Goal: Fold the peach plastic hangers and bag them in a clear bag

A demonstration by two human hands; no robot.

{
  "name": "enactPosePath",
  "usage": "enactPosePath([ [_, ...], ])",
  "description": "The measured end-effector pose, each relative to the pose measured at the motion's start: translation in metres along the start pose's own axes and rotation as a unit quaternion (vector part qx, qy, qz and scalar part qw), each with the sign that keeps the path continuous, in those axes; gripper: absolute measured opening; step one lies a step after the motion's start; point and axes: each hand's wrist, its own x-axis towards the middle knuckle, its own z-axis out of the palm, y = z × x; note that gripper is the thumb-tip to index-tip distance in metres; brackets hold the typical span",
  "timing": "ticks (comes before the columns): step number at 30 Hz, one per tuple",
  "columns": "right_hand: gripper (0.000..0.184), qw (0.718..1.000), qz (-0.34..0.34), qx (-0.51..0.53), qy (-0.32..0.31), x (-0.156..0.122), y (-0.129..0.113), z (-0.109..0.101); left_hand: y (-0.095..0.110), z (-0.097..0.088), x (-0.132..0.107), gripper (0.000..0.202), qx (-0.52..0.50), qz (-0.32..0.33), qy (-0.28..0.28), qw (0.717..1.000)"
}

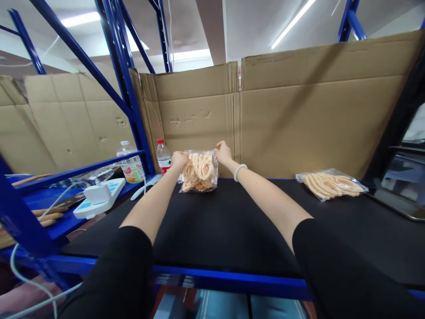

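Note:
Between my two hands a clear plastic bag [199, 172] is held up near the back of the black table surface [226, 230]. Pale orange, loop-shaped pieces fill it; I cannot tell exactly what they are. My left hand [179, 158] is closed on the bag's upper left corner. At the upper right corner, my right hand [223, 152] pinches the plastic edge, and a beaded bracelet [239, 172] circles that wrist. A second clear bag [332, 183] of similar pale pieces lies flat on the table to the right.
A red-capped bottle [163, 156] stands just left of my left hand. Farther left are a larger labelled bottle [131, 163] and a white power strip [99, 198] on a blue shelf. Blue rack posts [133, 102] and a cardboard wall [308, 110] bound the table.

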Motion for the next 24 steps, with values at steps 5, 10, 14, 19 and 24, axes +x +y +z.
enactPosePath([
  [5,0.025,0.994,0.103,0.004,-0.037,-0.002,0.027,0.027,-0.041,0.026,-0.001,0.008,0.102,-0.001,-0.032,0.994],
  [10,0.027,0.993,0.103,0.017,-0.064,-0.016,0.044,0.013,-0.047,0.022,-0.001,0.017,0.154,0.025,-0.04,0.987],
  [14,0.027,0.996,0.066,0.004,-0.067,-0.043,0.052,-0.027,-0.028,0.009,-0.012,0.029,0.17,0.061,-0.022,0.983],
  [19,0.024,0.996,-0.022,-0.033,-0.075,-0.1,0.063,-0.078,-0.006,0.016,-0.073,0.04,0.184,0.158,-0.09,0.966],
  [24,0.02,0.985,-0.112,-0.105,-0.075,-0.158,0.083,-0.109,-0.008,0.025,-0.131,0.058,0.282,0.301,-0.185,0.892],
])
